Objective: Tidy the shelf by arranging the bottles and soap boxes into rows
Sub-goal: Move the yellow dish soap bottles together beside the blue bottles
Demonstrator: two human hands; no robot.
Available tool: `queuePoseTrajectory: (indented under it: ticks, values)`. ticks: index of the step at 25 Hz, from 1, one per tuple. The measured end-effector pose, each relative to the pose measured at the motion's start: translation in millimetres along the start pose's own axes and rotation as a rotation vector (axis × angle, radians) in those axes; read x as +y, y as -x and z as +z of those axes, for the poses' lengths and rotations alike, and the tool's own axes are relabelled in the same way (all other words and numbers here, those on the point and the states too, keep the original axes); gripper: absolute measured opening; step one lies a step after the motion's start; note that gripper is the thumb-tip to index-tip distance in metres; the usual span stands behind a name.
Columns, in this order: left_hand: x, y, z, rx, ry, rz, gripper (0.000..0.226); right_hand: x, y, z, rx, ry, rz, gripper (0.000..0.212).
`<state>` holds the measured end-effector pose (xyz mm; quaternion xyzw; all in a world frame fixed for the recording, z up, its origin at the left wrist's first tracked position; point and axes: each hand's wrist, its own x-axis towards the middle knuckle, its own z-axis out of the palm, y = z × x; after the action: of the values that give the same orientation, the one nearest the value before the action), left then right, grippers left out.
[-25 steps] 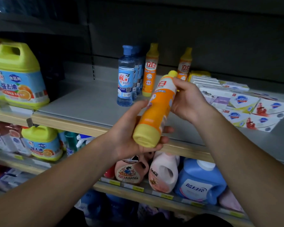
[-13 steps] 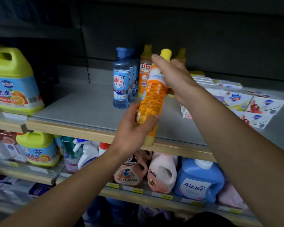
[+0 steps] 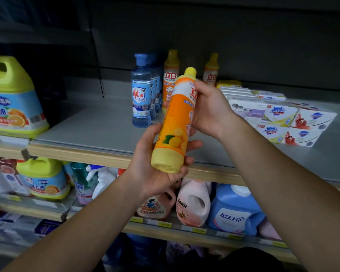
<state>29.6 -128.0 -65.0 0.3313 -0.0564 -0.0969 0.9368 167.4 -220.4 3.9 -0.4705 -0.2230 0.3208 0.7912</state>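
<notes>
The orange bottle [image 3: 175,122] is held clear of the shelf [image 3: 90,126], tilted with its yellow cap up and away and its base toward the camera. The left hand [image 3: 155,163] cups the lower end, fingers curled round the base from beneath. The right hand [image 3: 208,108] grips the upper body just below the neck, thumb and fingers wrapped round the label.

Behind the held bottle, on the grey shelf, a row of blue bottles [image 3: 141,93] stands upright, one behind another (the rear ones are largely hidden). Beside them stand two more orange bottles [image 3: 171,75], upright near the back panel. To the right lie flat soap boxes [image 3: 281,118], set side by side and partly overlapping.

A large yellow-green jug [image 3: 12,99] stands at the far left. The lower shelf [image 3: 165,224] carries a smaller jug, spray bottles, pink containers and a blue detergent jug [image 3: 234,211]. The back panel is dark and dimly lit.
</notes>
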Motion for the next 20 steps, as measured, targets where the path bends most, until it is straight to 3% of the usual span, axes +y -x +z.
queuePoseTrajectory:
  ticks: [2,4,6,9,14,20]
  values:
    - [-1.5,-4.6,-6.1,0.170,-0.262,0.120,0.056,-8.8,1.1,9.1,0.072,0.165,-0.080,0.034]
    - [-4.7,-8.3,-14.3,0.472,-0.791,0.323,0.038,-16.0,0.9,18.4,0.174,0.523,-0.215,0.032]
    - [-6.4,-12.2,-19.2,0.561,-1.206,0.505,0.037,-18.1,1.2,28.7,0.265,0.815,-0.342,0.037]
    - [-2.5,-21.7,-22.6,0.537,-1.293,0.532,0.039,-15.5,-0.1,34.9,0.355,0.985,-0.500,0.036]
    - [11.4,-40.1,-40.2,0.500,-1.330,0.491,0.031,-11.3,-5.1,24.4,0.359,0.965,-0.573,0.033]
    - [23.0,-71.7,-65.2,0.520,-1.479,0.417,0.045,15.7,-16.8,6.8,0.322,0.986,-0.667,0.053]
